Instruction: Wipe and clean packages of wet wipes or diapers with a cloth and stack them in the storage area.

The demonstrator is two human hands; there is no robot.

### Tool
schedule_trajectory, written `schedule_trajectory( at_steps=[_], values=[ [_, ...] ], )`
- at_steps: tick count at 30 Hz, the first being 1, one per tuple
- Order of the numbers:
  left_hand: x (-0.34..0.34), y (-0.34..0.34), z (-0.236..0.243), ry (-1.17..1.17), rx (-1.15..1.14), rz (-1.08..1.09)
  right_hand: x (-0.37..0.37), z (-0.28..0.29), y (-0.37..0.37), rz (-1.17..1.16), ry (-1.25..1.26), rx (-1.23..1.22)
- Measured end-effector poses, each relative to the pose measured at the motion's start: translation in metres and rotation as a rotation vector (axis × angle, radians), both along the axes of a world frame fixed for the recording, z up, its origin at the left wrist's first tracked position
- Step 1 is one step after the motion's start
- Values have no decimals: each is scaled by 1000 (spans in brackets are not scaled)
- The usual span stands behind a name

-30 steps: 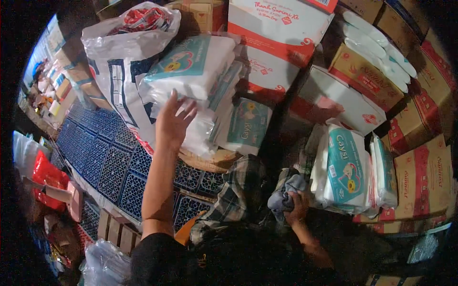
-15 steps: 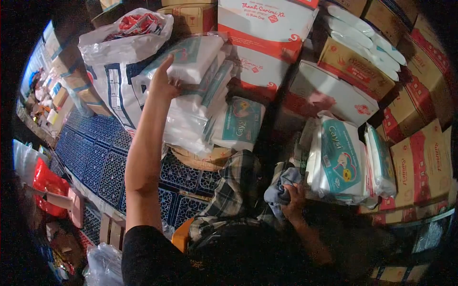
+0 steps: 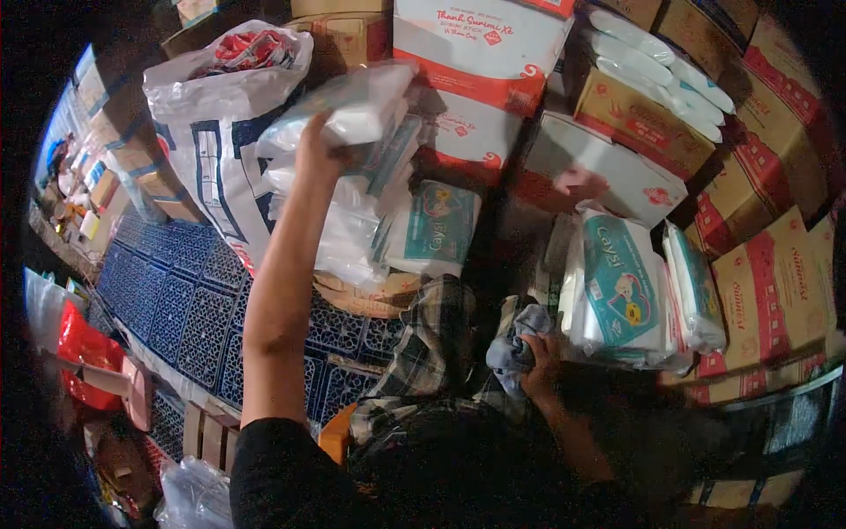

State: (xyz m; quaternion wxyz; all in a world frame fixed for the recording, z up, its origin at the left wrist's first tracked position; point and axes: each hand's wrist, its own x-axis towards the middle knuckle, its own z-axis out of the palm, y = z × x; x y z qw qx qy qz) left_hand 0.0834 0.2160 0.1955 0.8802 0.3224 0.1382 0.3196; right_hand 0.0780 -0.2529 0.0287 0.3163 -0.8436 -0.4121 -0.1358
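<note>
Stack: white plastic-wrapped packs, piled unevenly.
Top pack: over the stack's upper end, tilted, blurred.
Left hand: at the stack's top, closed on the top pack's near edge; its fingertips are hidden.
Right hand: well right of the stack, fingers curled around a bunched grey cloth.
Loose pack: 1 teal-and-white pack, just right of the stack.
White sack: left of the stack.
Red-and-white carton: behind the stack, to its right.
</note>
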Motion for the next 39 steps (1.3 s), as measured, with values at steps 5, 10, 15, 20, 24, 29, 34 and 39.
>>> schedule_trajectory(
  at_steps=[5, 10, 15, 20, 24, 29, 34, 39],
  values=[
    [-60, -66, -1, -60, 8, 40, -6, 2, -15, 41, 264, 224],
    [-133, -122, -30, -145, 53, -83, 6, 1, -31, -48, 12, 627],
    [-161, -193, -75, 385, -117, -224, -18, 44, -70, -262, 375, 552],
    [-160, -219, -172, 382, -268, -573, 35, 118, 7, -91, -60, 67],
    [-143, -220, -164, 462, 72, -378, 32, 57, 3, -127, 67, -160],
    [-142, -226, -185, 522, 173, -300, -33, 35, 44, 81, 232, -164],
    [-149, -231, -177, 150, -581, -414, -54, 44, 126, 439, 12, -310],
    [-149, -230, -203, 416, 451, -157, 10, 20, 152, 287, -63, -238]
  ],
)
